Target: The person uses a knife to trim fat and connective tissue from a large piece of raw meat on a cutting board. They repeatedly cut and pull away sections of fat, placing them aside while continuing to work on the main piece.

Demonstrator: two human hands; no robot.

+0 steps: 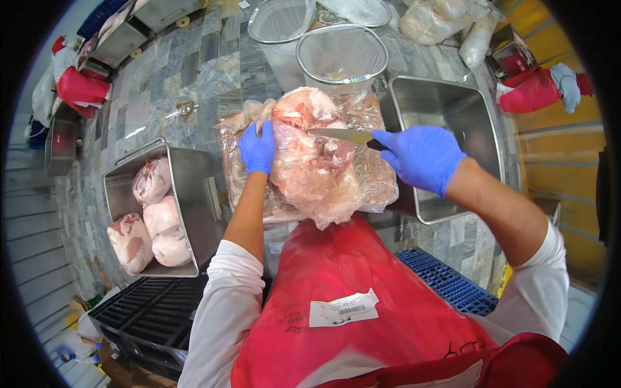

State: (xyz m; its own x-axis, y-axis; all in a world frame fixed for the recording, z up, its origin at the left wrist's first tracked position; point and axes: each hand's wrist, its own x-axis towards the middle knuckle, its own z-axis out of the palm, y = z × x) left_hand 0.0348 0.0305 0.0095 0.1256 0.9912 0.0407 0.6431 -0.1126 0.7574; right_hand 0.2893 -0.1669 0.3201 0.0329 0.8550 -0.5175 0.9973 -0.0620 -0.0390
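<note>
A large pale pink piece of meat (317,181) lies on a plastic-wrapped board (369,184) in the middle. My left hand (256,147), in a blue glove, grips the meat's left side, near some crumpled clear plastic. My right hand (420,155), also gloved, holds a knife (343,134) by its dark handle, with the blade pointing left across the upper part of the meat. The blade's tip is at the meat; how deep it sits I cannot tell.
A steel bin (210,226) with several meat pieces stands left, another (462,103) right. Lined containers (341,55) and bagged meat (433,19) are behind. A black crate (142,320) and blue pallet (440,281) are low. People in red aprons (81,90) stand at far left and right.
</note>
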